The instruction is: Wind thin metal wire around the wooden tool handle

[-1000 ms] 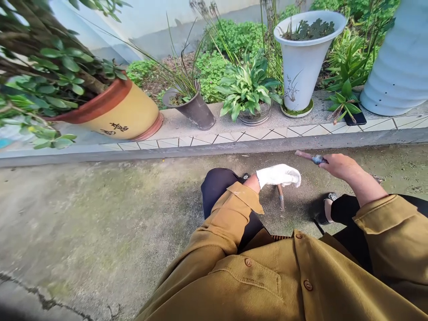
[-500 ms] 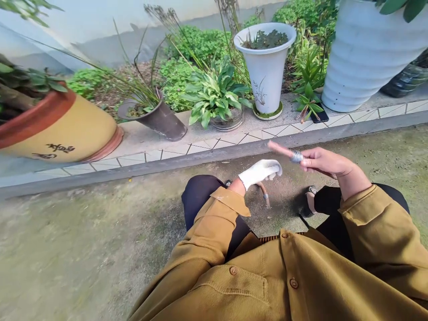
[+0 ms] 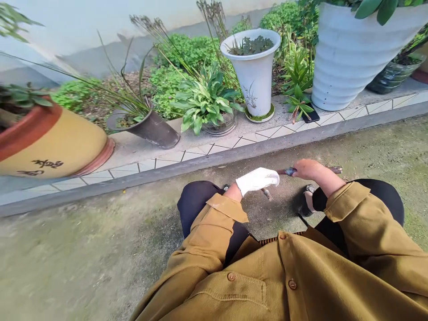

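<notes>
A stick (image 3: 283, 172) is held in the air between the knees, with wire (image 3: 290, 171) wound about it just beside the bare right hand (image 3: 306, 168). The fingers of that hand are closed around the stick, presumably to keep it steady. The other end is pointed at the gloved left hand (image 3: 257, 180), whose fingers are curled; whether the tip is pinched there cannot be told. Below the glove a second piece of wood (image 3: 266, 194) is seen, but whether it is gripped is hidden. The glove is likely worn against rough wood or wire.

Beyond the hands, pots are lined up on a tiled ledge (image 3: 230, 142), probably to be kept off the ground (image 3: 100, 258). A low-growing plant is held in a tall white pot (image 3: 256, 80), set on a saucer (image 3: 260, 118) likely meant for catching water. Broad leaves are spread over a clear bowl (image 3: 220, 126), and long thin blades are held in a grey pot (image 3: 157, 129). Leaves are seen in the yellow pot (image 3: 76, 138), cut off at the left edge. Thick leaves are borne by the ribbed pot (image 3: 351, 58); beside it, a plant is kept in a dark container (image 3: 389, 76).
</notes>
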Action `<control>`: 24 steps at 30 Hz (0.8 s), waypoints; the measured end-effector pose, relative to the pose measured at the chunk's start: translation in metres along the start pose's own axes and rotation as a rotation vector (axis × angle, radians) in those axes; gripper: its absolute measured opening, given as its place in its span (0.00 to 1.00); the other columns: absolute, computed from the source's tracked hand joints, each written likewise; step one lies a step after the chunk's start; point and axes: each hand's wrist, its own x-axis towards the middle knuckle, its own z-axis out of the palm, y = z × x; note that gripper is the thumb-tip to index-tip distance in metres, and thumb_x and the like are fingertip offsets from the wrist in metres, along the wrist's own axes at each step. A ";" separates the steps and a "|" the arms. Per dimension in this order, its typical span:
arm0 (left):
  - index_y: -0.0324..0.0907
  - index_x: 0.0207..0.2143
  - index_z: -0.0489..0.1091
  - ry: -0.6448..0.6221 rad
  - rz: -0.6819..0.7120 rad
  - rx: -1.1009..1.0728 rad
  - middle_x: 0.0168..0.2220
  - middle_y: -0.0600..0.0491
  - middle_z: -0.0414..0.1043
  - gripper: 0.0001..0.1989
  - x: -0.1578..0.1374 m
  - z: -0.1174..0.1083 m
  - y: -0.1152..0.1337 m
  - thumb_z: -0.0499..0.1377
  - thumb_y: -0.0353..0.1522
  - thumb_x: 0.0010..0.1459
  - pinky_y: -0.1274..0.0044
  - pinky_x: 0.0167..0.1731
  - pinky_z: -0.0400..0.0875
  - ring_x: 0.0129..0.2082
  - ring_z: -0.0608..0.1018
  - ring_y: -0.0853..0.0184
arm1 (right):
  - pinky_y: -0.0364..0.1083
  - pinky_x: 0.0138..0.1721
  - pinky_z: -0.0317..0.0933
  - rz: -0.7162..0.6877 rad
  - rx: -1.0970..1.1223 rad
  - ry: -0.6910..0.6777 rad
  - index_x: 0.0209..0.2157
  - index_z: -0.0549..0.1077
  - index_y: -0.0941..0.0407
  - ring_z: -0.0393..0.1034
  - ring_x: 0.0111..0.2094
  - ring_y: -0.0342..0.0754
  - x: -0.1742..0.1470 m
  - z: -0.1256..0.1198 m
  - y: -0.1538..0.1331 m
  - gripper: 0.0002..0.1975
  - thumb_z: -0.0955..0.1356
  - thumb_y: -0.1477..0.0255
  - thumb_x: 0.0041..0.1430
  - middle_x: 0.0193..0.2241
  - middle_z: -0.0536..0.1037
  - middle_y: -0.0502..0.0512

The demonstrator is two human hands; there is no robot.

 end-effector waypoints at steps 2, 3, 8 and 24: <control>0.39 0.30 0.73 0.044 -0.011 0.008 0.28 0.54 0.71 0.12 -0.004 -0.007 0.000 0.57 0.38 0.59 0.79 0.28 0.61 0.25 0.67 0.73 | 0.49 0.32 0.60 -0.117 0.012 -0.238 0.23 0.73 0.52 0.69 0.28 0.51 -0.006 0.000 -0.008 0.11 0.75 0.62 0.48 0.21 0.73 0.56; 0.38 0.30 0.72 0.071 -0.021 -0.002 0.28 0.54 0.71 0.12 -0.006 -0.010 0.000 0.56 0.38 0.59 0.79 0.28 0.61 0.25 0.66 0.73 | 0.48 0.30 0.59 -0.189 0.063 -0.366 0.23 0.73 0.53 0.67 0.26 0.48 -0.011 -0.003 -0.012 0.11 0.74 0.62 0.49 0.20 0.72 0.53; 0.36 0.32 0.71 0.223 -0.059 -0.208 0.25 0.55 0.68 0.13 -0.007 -0.013 -0.007 0.57 0.39 0.57 0.80 0.25 0.60 0.23 0.66 0.74 | 0.42 0.27 0.55 -0.541 0.593 -0.543 0.33 0.74 0.57 0.61 0.24 0.41 -0.037 -0.032 -0.015 0.18 0.71 0.55 0.55 0.24 0.70 0.48; 0.39 0.32 0.74 -0.075 -0.077 -0.105 0.22 0.55 0.66 0.13 -0.003 0.007 0.007 0.58 0.39 0.59 0.80 0.21 0.59 0.19 0.64 0.73 | 0.50 0.38 0.61 0.111 -0.002 0.199 0.41 0.76 0.59 0.72 0.40 0.57 -0.004 -0.020 -0.007 0.16 0.65 0.61 0.63 0.38 0.78 0.67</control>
